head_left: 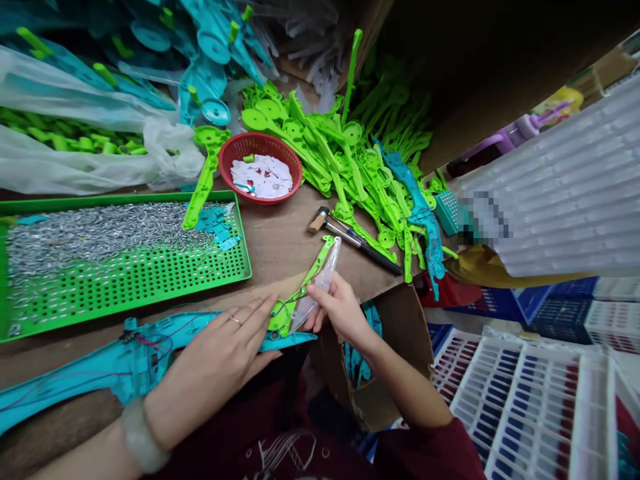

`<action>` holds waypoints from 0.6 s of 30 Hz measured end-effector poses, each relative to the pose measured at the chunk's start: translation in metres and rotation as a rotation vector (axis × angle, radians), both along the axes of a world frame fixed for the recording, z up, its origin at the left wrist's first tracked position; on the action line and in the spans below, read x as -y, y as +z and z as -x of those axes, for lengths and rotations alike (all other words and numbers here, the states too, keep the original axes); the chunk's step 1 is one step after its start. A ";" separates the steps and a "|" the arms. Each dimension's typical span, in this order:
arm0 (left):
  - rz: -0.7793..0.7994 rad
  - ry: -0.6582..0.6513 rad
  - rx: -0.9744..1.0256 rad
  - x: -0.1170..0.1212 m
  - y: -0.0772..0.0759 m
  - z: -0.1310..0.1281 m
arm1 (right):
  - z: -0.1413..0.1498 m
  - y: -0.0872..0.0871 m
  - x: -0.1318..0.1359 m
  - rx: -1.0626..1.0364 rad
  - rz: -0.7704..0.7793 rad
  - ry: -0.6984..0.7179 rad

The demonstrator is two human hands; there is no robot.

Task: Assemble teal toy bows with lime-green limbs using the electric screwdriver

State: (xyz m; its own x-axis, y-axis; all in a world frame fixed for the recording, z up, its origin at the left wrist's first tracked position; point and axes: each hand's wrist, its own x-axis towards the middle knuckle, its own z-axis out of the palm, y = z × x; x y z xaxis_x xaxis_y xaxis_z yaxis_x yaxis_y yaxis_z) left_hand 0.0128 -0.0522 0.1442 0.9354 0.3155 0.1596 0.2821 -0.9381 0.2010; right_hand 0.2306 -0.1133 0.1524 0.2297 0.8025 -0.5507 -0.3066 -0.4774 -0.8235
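A long blue plastic shell [90, 387] with thin wires lies along the table's front edge. My left hand [215, 353] is laid over its right part, fingers straight and together on top, thumb on the near side, holding it. By those fingertips is a lime-green plastic arm [280, 317] with a dark wire, at the shell's pointed end. My right hand [345, 310] pinches a translucent whitish plastic piece [325, 277] between thumb and fingers, right beside the green arm. Where the pieces meet is partly hidden by my fingers.
A hammer [355, 243] lies just beyond, before a heap of lime-green arms [345, 160]. At left is a green tray [200, 273] of small metal pins; behind it, a red basket [226, 157] holds white bits. A cardboard box [415, 333] stands below the table's right edge.
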 end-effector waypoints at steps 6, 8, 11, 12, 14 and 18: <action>0.002 0.014 -0.038 0.000 0.001 -0.001 | 0.001 0.001 0.000 -0.039 0.007 -0.035; -0.015 0.015 -0.019 0.001 0.003 -0.002 | 0.005 -0.002 0.001 -0.004 0.009 -0.034; -0.055 -0.003 -0.005 0.001 0.005 -0.004 | 0.012 -0.006 0.005 0.150 0.043 -0.032; -0.068 -0.008 -0.006 0.001 0.006 -0.003 | 0.014 -0.007 0.006 0.256 0.051 -0.044; -0.094 -0.016 -0.003 0.001 0.005 -0.002 | 0.018 -0.006 0.010 0.586 0.041 -0.072; -0.132 -0.042 0.038 0.003 0.001 0.006 | 0.021 -0.001 0.016 1.320 0.037 0.124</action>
State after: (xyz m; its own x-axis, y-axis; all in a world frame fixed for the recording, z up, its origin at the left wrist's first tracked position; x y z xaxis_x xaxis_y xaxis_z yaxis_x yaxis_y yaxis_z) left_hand 0.0070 -0.0551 0.1449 0.9400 0.2497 0.2326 0.2362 -0.9680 0.0850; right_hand 0.2098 -0.1289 0.1518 0.5324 0.8464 0.0062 0.7560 -0.4722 -0.4534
